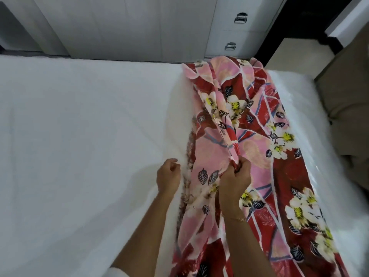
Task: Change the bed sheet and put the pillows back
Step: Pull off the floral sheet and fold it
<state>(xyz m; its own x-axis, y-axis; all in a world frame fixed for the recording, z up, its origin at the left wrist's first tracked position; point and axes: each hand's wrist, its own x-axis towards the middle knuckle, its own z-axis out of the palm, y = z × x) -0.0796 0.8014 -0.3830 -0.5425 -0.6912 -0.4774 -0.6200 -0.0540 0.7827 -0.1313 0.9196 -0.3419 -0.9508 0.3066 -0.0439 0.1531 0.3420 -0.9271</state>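
Bed sheet: a floral sheet [257,140] in red and pink with white-and-yellow flowers lies bunched in a long band over the right part of the mattress, running from the near edge to the far edge.
Mattress: the white mattress [79,136] is bare to the left of the sheet, a wide flat stretch reaching to the left frame edge; a narrower bare strip shows to the right of the sheet.
Right hand: the right hand [235,176] is clenched on a gathered ridge of the sheet near the middle of the band, fingers curled into the fold; a thin bracelet [237,218] sits at the wrist.
Left hand: the left hand [168,175] is loosely curled at the sheet's left border, resting on the mattress; whether it pinches any fabric cannot be told.
Far edge: the sheet's far end reaches the mattress edge, just in front of a white cabinet [129,27].
Drawers: two closed drawer fronts with metal handles [240,18] stand behind the sheet's far end; contents hidden.
Right edge: the mattress ends beside a beige padded surface [347,86], with pale floor [295,50] beyond the far right corner.
Pillows: not seen.
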